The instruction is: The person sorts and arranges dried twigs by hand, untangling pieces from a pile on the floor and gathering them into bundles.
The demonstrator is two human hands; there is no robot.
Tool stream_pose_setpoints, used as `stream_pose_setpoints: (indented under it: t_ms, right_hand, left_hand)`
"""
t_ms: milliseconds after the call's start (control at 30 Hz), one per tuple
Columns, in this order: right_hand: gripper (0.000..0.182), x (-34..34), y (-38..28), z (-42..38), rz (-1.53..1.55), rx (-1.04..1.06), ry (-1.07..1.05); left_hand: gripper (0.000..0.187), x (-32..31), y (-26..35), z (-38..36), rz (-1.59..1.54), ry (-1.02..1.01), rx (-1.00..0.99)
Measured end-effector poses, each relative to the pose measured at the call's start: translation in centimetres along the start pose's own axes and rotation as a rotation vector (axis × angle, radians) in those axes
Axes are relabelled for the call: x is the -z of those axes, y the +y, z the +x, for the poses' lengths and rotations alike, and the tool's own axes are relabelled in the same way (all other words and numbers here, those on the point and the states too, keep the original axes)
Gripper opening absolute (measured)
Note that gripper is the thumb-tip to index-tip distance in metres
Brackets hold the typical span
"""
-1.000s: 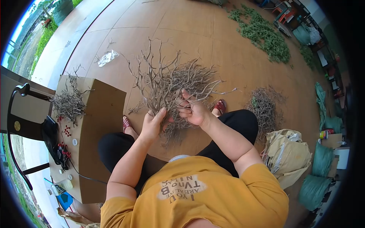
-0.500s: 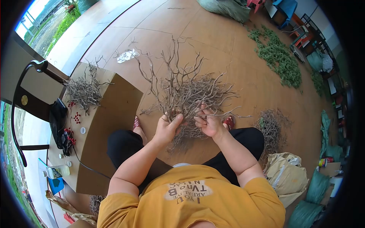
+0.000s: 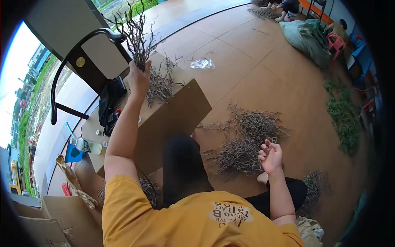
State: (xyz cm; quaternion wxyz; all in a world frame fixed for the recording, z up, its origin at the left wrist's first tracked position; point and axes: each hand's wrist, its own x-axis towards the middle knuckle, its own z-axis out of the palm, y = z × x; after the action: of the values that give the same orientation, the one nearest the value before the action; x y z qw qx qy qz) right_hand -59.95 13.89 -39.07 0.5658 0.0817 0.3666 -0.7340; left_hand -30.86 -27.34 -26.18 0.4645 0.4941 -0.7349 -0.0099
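Note:
My left hand (image 3: 140, 76) is stretched out to the upper left, closed round the base of a bunch of brown twigs (image 3: 139, 39). The bunch stands upright, its crooked branches spreading above the fist. Below it, more loose twigs (image 3: 162, 85) lie on top of a cardboard box (image 3: 173, 119). My right hand (image 3: 271, 158) is raised at the right, palm up, its fingers loosely curled and apart with nothing visible in them. It is nearest to a large pile of grey-brown twigs (image 3: 242, 150) on the floor.
A dark chair (image 3: 61, 78) and a black bag (image 3: 110, 103) are at the left, near a bottle (image 3: 91, 147). Crumpled clear plastic (image 3: 202, 64) lies on the floor. Green foliage (image 3: 343, 115) and a large green sack (image 3: 304, 39) are at the right. Other people sit at the back.
My left hand has carried the bunch of twigs from in front of me to the upper left, above the box. My right hand has let go of the twigs. The view has turned left.

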Motion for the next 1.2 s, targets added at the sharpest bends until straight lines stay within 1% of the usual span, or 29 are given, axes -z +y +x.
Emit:
stream_pose_setpoints:
  t_ms: [33,67,100,133,167,200,267,333,433,500,533,567,600,633,667,700,733,767,800,833,867,900,933,967,1000,1067,1133,1200]
  right_hand:
    - [0.019,0.2,-0.5,-0.3,-0.006,0.025,-0.036]
    - [0.02,0.0,-1.1,-0.7,-0.039,0.074,-0.047]
    - [0.021,0.0,-2.2,-1.5,-0.066,0.135,-0.034]
    - [0.024,-0.3,-3.7,-2.8,-0.141,0.238,-0.041]
    - [0.025,-0.9,-5.3,-4.6,-0.243,0.373,0.007]
    - [0.029,-1.4,-7.1,-6.3,-0.339,0.5,0.034]
    - [0.036,0.5,-10.8,-9.5,-0.45,0.662,0.101]
    - [0.044,5.4,-14.2,-12.3,-0.589,0.738,0.217]
    - [0.054,14.5,-17.4,-14.9,-0.94,0.704,0.731]
    - [0.061,25.3,-18.8,-15.7,-1.061,0.73,0.924]
    - [0.066,31.8,-19.8,-16.3,-1.167,0.68,1.048]
    - [0.069,35.6,-20.2,-16.9,-1.185,0.639,1.189]
    - [0.074,42.0,-21.3,-17.6,-1.238,0.585,1.294]
    - [0.079,47.0,-21.8,-18.4,-1.169,0.585,1.349]
    - [0.083,50.7,-21.8,-18.9,-1.222,0.524,1.523]
    - [0.081,52.0,-21.9,-19.5,-1.536,0.337,1.709]
    - [0.08,53.3,-22.6,-19.6,-1.48,0.076,1.618]
    - [0.079,54.6,-23.5,-19.7,-1.406,-0.172,1.522]
    - [0.075,51.5,-24.1,-18.3,-1.43,-0.328,1.471]
    - [0.071,47.0,-24.6,-16.7,-1.457,-0.481,1.405]
    - [0.065,45.4,-24.9,-13.8,-1.593,-0.36,1.38]
    - [0.058,43.5,-24.8,-10.8,-1.778,-0.204,1.308]
    - [0.054,39.2,-25.7,-7.6,-1.874,-0.278,1.086]
    - [0.052,36.6,-25.4,-4.3,-1.947,-0.194,1.009]
    - [0.051,33.6,-24.7,-1.1,-2.065,-0.167,0.874]
    - [0.051,29.8,-21.7,5.1,-2.256,-0.173,0.639]
    - [0.06,28.9,-17.7,11.1,-2.234,-0.347,0.458]
    - [0.083,29.3,-12.3,16.2,-2.164,-0.36,0.5]
  left_hand:
    - [0.048,-1.6,-3.2,0.7,0.124,-0.037,-0.014]
    - [0.05,-2.8,-4.9,0.5,0.233,-0.043,-0.011]
    - [0.054,-3.5,-5.9,0.3,0.405,-0.233,0.191]
    - [0.06,-5.1,-8.5,0.0,0.483,-0.432,0.272]
    - [0.064,-8.6,-13.7,-0.2,0.685,-0.658,0.351]
    - [0.069,-8.8,-12.5,-0.7,0.858,-0.821,0.282]
    - [0.086,-12.9,-18.3,0.9,0.87,-1.036,0.249]
    - [0.084,-13.3,-18.3,1.8,0.835,-1.073,0.277]
    - [0.082,-10.8,-16.9,2.6,0.668,-1.054,0.425]
    - [0.083,-8.5,-15.5,2.9,0.537,-1.039,0.524]
    - [0.083,-7.4,-14.6,3.0,0.477,-1.035,0.562]
    - [0.084,-6.6,-13.6,3.1,0.426,-1.032,0.573]
    - [0.086,-5.7,-12.6,3.4,0.385,-1.017,0.547]
    - [0.088,-4.7,-11.7,3.9,0.271,-1.032,0.464]
    - [0.086,-4.3,-11.5,4.1,0.374,-0.929,0.318]
    - [0.085,-4.6,-10.4,3.9,0.464,-0.83,0.168]
    - [0.083,-5.2,-9.0,3.4,0.541,-0.732,0.017]
    - [0.077,-5.5,-8.0,2.1,0.472,-0.682,-0.155]
    - [0.073,-5.7,-4.6,-0.5,0.219,-0.772,-0.042]
    - [0.068,-5.8,-0.4,-3.7,-0.039,-0.85,0.072]
    - [0.059,-5.0,6.5,-8.1,-0.091,-0.846,-0.005]
    - [0.052,-4.6,12.0,-11.6,-0.164,-0.925,-0.025]
    - [0.05,-4.8,15.3,-14.9,-0.29,-0.998,-0.044]
    - [0.048,-5.2,17.6,-17.9,-0.413,-1.066,-0.059]
    - [0.047,-6.0,19.5,-20.3,-0.429,-1.14,-0.03]
    - [0.044,-8.5,20.7,-24.1,-0.408,-1.3,-0.04]
    - [0.042,-10.3,20.6,-26.8,-0.261,-1.295,-0.297]
    - [0.04,-10.0,20.0,-27.0,-0.24,-1.342,-0.61]
